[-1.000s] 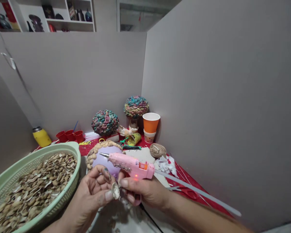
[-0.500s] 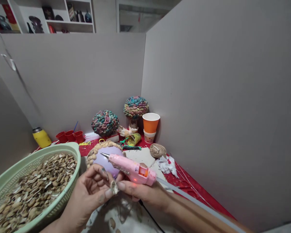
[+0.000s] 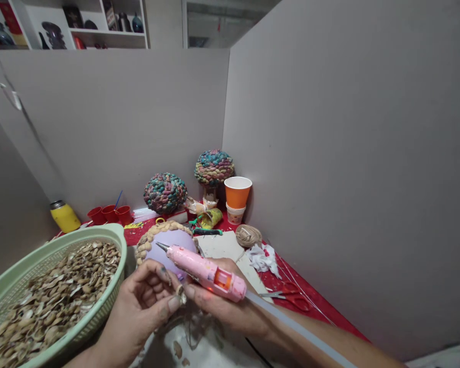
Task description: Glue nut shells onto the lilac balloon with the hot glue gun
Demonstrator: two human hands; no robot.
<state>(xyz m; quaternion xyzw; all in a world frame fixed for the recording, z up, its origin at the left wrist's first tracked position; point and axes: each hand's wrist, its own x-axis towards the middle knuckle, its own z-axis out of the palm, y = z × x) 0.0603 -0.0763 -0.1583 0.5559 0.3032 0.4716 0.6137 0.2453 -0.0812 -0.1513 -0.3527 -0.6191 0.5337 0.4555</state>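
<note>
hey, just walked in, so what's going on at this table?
The person's left hand pinches a small shell between its fingers. The right hand holds a pink glue gun, its nozzle pointing left in front of a purple ball partly covered in tan pieces. A green basket full of loose shells sits to the left, and multicoloured balls stand behind.

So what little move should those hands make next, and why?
I'd probably turn the glue gun in the right hand so its nozzle meets the shell. The left hand already pinches that shell, while the nozzle points past it, towards the lilac balloon.
</note>
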